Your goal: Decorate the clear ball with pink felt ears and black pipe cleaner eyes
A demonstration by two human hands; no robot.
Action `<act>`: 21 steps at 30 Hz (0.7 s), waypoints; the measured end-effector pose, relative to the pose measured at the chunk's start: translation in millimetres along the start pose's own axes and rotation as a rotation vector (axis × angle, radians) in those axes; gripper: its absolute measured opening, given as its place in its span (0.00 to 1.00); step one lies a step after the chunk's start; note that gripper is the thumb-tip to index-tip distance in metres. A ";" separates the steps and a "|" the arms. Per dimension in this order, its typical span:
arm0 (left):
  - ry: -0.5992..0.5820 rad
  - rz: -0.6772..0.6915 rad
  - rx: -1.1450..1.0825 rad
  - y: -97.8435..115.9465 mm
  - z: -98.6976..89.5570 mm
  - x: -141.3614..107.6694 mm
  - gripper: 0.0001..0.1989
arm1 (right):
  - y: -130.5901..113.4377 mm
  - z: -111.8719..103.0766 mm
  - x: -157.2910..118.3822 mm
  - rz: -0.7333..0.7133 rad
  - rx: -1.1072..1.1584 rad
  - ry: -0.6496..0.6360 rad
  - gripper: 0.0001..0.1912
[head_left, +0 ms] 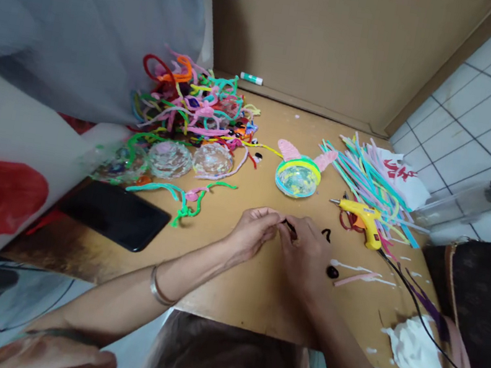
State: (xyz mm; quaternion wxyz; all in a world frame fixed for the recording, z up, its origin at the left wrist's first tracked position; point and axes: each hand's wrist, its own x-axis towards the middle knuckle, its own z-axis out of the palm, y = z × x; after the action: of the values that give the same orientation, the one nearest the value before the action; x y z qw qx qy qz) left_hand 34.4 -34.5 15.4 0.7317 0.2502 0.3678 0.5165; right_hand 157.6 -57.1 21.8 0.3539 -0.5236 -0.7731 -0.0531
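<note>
My left hand (256,230) and my right hand (303,247) meet over the middle of the table, both closed in a pinch. Between their fingertips is a short black pipe cleaner piece (288,224), mostly covered by the fingers. Just right of my right hand lies a curled black pipe cleaner piece (326,234). A shiny black oval bead (332,272) rests lower down, beside thin white and pink strips (357,277). Beyond my hands sits a clear round ball (297,181) with green and yellow bands and two pink, ear-shaped pieces on top.
A yellow glue gun (364,219) with a black cord lies at right, before a pipe cleaner bundle (369,173). Tangled pipe cleaner shapes (202,104) fill the back left. A dark phone (117,213) lies at left, crumpled white tissue (417,346) and a brown bag (474,304) at right.
</note>
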 end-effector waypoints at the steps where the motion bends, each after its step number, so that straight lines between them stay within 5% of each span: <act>1: -0.006 0.000 -0.015 -0.1 -1.1 1.3 0.13 | 1.7 -0.6 4.2 -0.002 0.006 -0.034 0.08; 13: -0.045 0.054 0.007 13.0 -3.1 3.3 0.21 | 16.3 1.1 35.8 0.253 0.528 -0.121 0.07; 21: -0.219 -0.034 0.227 23.6 -11.4 9.7 0.20 | 26.6 -9.7 33.7 0.092 0.442 -0.228 0.05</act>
State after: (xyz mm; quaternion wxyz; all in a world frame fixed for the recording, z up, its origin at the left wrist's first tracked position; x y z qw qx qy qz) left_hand 13.6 -17.5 23.4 0.7431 0.3800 0.3460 0.4286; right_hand 178.1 -23.7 41.7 0.3724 -0.4708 -0.7762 0.1927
